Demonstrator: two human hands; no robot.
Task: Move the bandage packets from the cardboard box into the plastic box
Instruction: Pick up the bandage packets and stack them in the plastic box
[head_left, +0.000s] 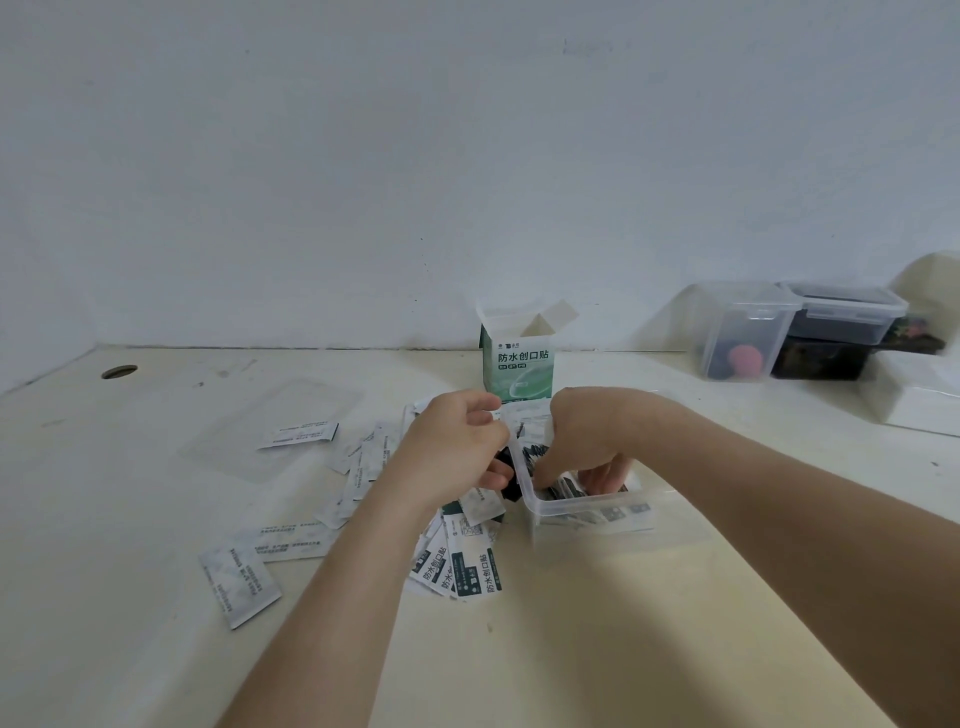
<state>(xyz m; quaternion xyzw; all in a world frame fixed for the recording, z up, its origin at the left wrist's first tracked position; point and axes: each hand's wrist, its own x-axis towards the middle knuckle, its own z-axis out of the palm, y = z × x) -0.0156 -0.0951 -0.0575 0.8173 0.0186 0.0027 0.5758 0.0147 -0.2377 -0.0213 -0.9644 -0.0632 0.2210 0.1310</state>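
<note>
The table (571, 649) meets the wall (467, 156) along its far edge, and its left edge slants away near a round hole (119, 371). I see open surface in the near right, in front of the plastic box (587, 512), and in the far left around a flat clear piece (270, 426) lying on the top.

Loose bandage packets (239, 582) cover the middle left in a rough fan. Some lie face up with green print and others show their white backs. More of them lie inside the plastic box.

The cardboard box (517, 364) stands upright just behind both hands with its top flaps open. I cannot see what is inside it.

My left hand (457, 447) sits at the plastic box's left wall with its fingers curled. I cannot tell whether they hold the rim or a packet. My right hand (587, 436) reaches down into the box with its fingertips among the packets. Whether it pinches one is hidden.

Far right, against the wall, stand lidded tubs (743, 332), one clear with something red inside and the others dark. A white block (914, 395) lies just in front of them.
</note>
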